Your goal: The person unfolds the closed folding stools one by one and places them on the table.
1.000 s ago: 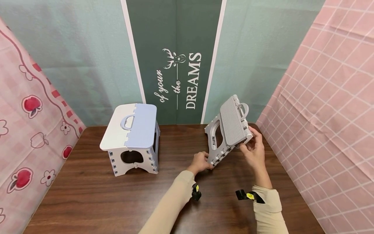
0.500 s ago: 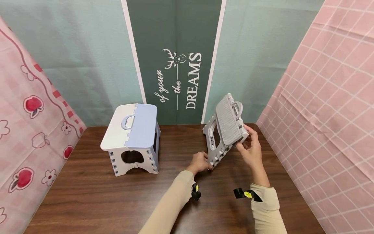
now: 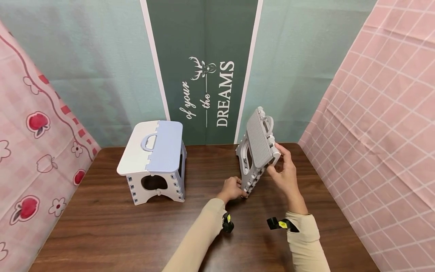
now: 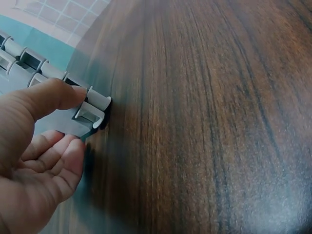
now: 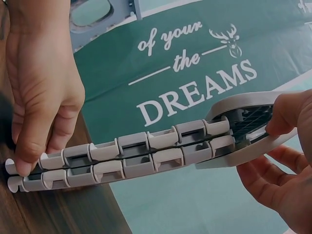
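A grey folding stool (image 3: 259, 140) stands at the right of the table, tilted and mostly folded, its seat halves drawn toward each other. My left hand (image 3: 232, 189) pinches the lower end of its hinged legs near the tabletop. In the left wrist view the thumb (image 4: 58, 94) lies across the hinge segments, with fingers beneath. Up at the near end of the seat, my right hand (image 3: 285, 174) grips both halves between thumb and fingers. The right wrist view shows two rows of leg hinges (image 5: 129, 153) lying close together. The stool's far side is hidden.
A white and blue folding stool (image 3: 153, 151) stands unfolded at the left of the wooden table (image 3: 112, 234). Behind hangs a green cloth (image 3: 204, 34) with lettering. Pink cloths flank both sides, the right one (image 3: 380, 124) checked.
My right hand has moved left, bringing the top of the grey stool with it. The seat halves look closer and the stool narrower. My left hand has stayed at the foot.
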{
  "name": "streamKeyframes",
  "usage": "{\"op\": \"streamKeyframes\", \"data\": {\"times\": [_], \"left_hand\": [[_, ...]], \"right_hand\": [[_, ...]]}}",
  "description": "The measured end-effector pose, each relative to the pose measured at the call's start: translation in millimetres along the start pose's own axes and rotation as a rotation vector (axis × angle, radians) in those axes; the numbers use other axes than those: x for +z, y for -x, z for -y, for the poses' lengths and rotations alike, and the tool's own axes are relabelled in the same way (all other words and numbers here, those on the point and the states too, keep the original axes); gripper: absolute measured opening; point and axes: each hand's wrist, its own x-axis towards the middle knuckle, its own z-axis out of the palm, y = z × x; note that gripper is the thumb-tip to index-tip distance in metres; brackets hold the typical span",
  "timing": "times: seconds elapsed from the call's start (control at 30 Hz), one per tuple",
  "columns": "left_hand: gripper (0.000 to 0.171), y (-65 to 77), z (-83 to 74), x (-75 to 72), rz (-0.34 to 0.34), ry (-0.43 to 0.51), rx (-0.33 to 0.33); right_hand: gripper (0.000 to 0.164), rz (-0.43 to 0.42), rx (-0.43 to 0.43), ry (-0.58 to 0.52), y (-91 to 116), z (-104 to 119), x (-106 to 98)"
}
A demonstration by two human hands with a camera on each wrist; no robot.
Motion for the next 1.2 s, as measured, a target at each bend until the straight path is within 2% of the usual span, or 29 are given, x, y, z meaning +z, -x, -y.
{"op": "streamKeyframes", "data": {"times": [0.17,0.37,0.7,1.2], "left_hand": [[0.038,0.3,1.0,0.6,-0.008,0.012,0.003],[0.038,1.3,-0.9,1.0,-0.016,0.013,-0.012],[0.037,2.9,-1.7,2.1,-0.025,0.064,-0.044],[0.037,1.4,1.1,3.3,-0.019,0.105,-0.068]], "right_hand": [[0.065,0.036,-0.004,-0.022,-1.3,1.3,3.7],[0.063,0.067,-0.020,0.011,-3.7,3.5,8.6],[0.064,0.144,-0.107,0.069,-10.7,12.3,17.5],[0.065,0.151,-0.112,0.064,-12.1,15.4,20.0]]}}
